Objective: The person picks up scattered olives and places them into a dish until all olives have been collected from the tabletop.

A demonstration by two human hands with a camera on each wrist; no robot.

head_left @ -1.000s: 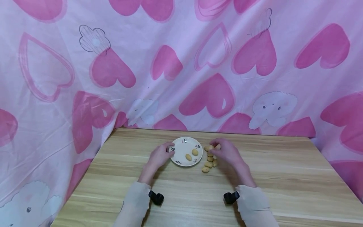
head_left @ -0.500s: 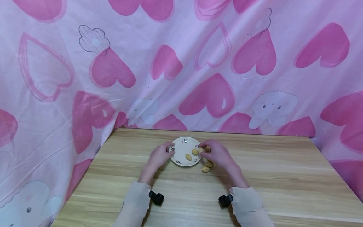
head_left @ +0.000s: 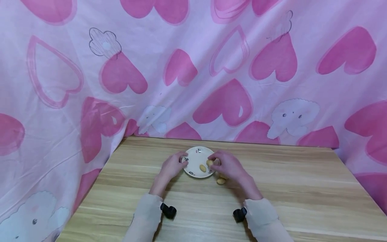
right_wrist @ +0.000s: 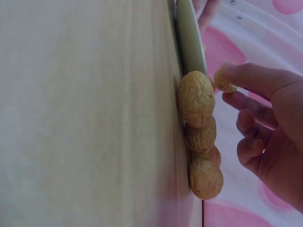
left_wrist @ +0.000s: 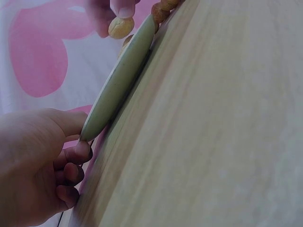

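Left hand (head_left: 171,165) pinches plate (head_left: 195,158), right hand (head_left: 228,164) pinches probable nut (right_wrist: 224,85); rim marks (head_left: 199,151) unreadable.

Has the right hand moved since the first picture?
Yes. Against the table, the right hand has moved left; it now reaches over the right edge of the plate.

Pale sleeves (head_left: 145,211), perhaps light grey, slightly bunched, two blocky black wrist cameras (head_left: 169,211)

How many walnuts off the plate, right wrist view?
5 visible: 1 walnut pinched by the right hand, 4 walnuts clustered beside the plate; others may be hidden.
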